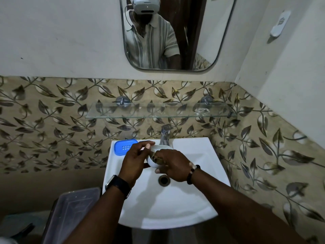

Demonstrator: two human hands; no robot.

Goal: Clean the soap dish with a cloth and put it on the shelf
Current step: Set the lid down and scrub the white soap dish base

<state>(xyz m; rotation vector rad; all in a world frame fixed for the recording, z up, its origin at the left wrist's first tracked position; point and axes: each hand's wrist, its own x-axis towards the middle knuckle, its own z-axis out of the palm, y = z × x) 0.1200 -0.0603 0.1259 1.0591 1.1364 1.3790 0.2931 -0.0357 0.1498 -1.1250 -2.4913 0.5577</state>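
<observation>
Two bare forearms reach forward from the bottom of the view, the left one wearing a dark wristwatch [118, 185] and the right one a beaded bracelet [192, 173]. They meet over the white washbasin [202, 196], above and just behind its drain [164, 180]. The left hand [134, 160] cups a white soap dish [154, 155] from the left side, fingers curled round its rim and thumb stretched along the top edge. The right hand [171, 164] bends down at the wrist, its fingers bunched and pressed into the dish on a small olive-brown cloth [159, 160], most of which is hidden under the knuckles. The dish hangs in the air over the bowl, just in front of the chrome tap [165, 134]. A blue soap tray [125, 146] sits on the basin's back left corner, just beside the left hand. The basin's front rim curves free below the arms. Above the tap, the glass shelf [140, 111] runs along the leaf-patterned tiles [52, 129], bare on its left and middle, with a clear scrap of something near its right end. A lidded plastic bin [70, 213] stands to the basin's lower left, and a mirror [207, 32] hangs on the wall above the shelf.
</observation>
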